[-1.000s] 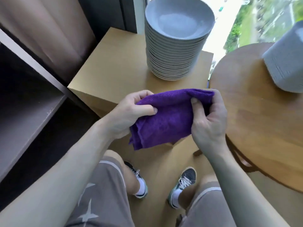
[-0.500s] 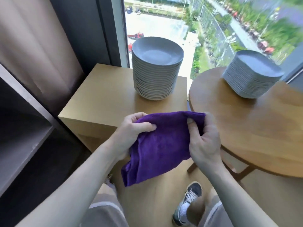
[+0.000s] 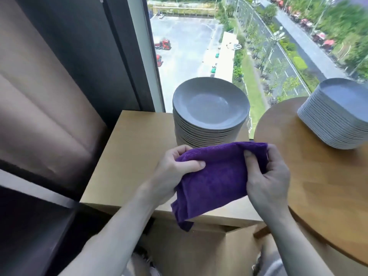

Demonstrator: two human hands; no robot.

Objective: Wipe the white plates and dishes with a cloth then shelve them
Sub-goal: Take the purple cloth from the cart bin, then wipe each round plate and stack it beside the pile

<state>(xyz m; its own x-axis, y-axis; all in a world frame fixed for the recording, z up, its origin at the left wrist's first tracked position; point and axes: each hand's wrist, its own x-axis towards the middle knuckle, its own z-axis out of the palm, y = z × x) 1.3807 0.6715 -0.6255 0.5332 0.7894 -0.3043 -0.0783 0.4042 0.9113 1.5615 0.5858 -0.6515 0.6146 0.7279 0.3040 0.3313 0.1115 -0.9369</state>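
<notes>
Now fingers (image 3: 194, 164) of left hand (image 3: 173, 174) and right hand (image 3: 268, 178) pinch one cloth (image 3: 217, 180) near two plate stacks (image 3: 209, 134).

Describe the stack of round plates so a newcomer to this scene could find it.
Find the window, then the boxy wooden cabinet below it. The round plate stack sits on its far right corner, behind the purple cloth. The neighbouring stack, on the round table, has squarish plates.

sq cabinet (image 3: 137, 148): round plate stack (image 3: 209, 120); round table (image 3: 318, 186): sq stack (image 3: 336, 120).
</notes>
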